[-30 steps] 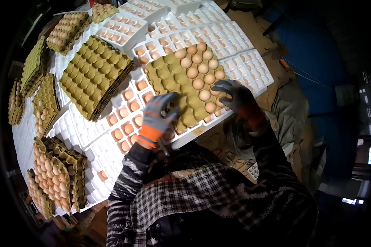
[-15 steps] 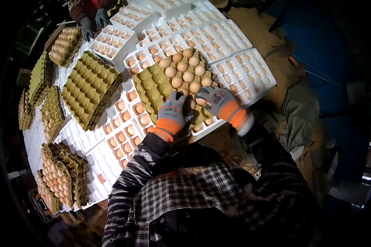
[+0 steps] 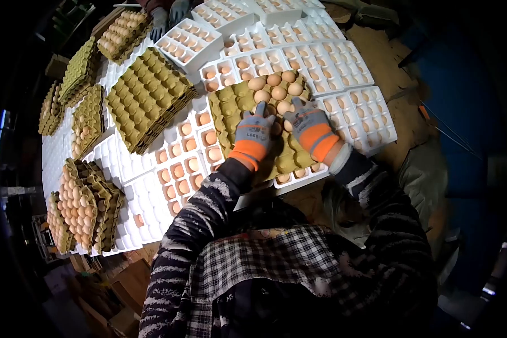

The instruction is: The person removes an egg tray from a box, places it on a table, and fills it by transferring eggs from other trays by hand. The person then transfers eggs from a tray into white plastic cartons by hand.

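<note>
A yellow-green pulp egg tray (image 3: 228, 107) lies on top of white foam trays, its left columns and near corner bare of eggs. Brown eggs (image 3: 274, 79) fill part of its far right side. Both hands wear grey and orange gloves. My left hand (image 3: 254, 134) is over the middle of the pulp tray, fingers curled at the eggs; an egg shows partly beside its fingers. My right hand (image 3: 311, 128) bends over the tray's right side, its fingertips around an egg next to the left hand. Exactly what lies under the fingers is partly hidden.
Foam trays with eggs (image 3: 327, 66) spread behind and to the right. A stack of empty pulp trays (image 3: 149, 98) stands left, with egg-filled pulp trays (image 3: 76, 208) farther left. At the top, a co-worker's gloved hands (image 3: 159, 23) are beside a foam box (image 3: 190, 42).
The camera view has shifted, so the table appears farther right. Both hands have moved farther up the pulp tray, and eggs from its near part are gone, leaving bare cups.
</note>
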